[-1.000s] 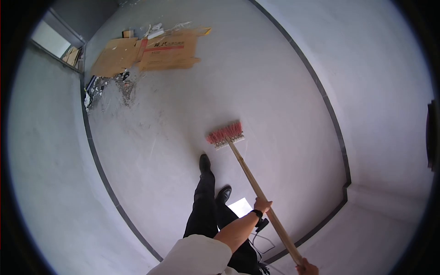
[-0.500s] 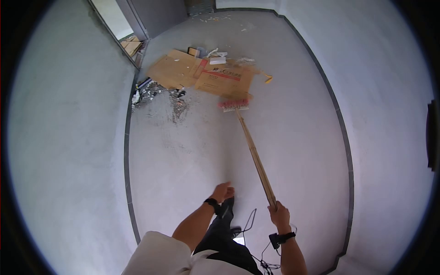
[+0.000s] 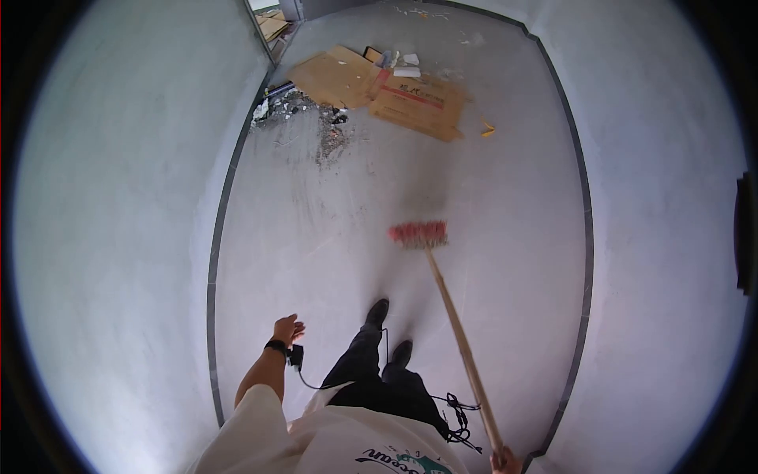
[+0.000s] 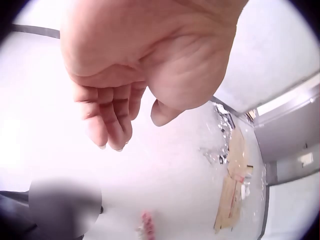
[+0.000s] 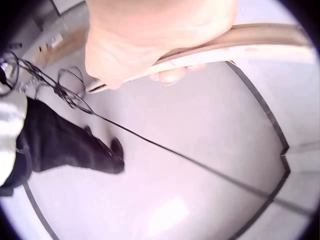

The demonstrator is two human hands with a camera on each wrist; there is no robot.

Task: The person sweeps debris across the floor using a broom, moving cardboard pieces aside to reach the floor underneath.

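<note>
A broom with red bristles (image 3: 418, 234) stands out ahead of the person's feet in the head view, its head close over the grey floor. My right hand (image 3: 505, 461) grips the upper part of its wooden handle (image 3: 460, 336) at the bottom edge of that view. In the right wrist view the fingers of the right hand (image 5: 150, 42) wrap the handle (image 5: 240, 45). My left hand (image 3: 289, 329) hangs out to the left, away from the broom. Its fingers are loosely bent with nothing in them, as the left wrist view of the hand (image 4: 145, 65) shows.
Flattened cardboard (image 3: 418, 107) lies on the floor further ahead, with white scraps behind it. A pile of debris (image 3: 296, 110) sits by the left wall, and a yellow scrap (image 3: 488, 128) to the right. Dark cables (image 3: 458, 415) hang at the person's right side. Walls run along both sides.
My left hand has let go of the handle and swung out left. The broom head went forward to the cardboard's edge, then came back toward the feet, with the right hand drawn back.
</note>
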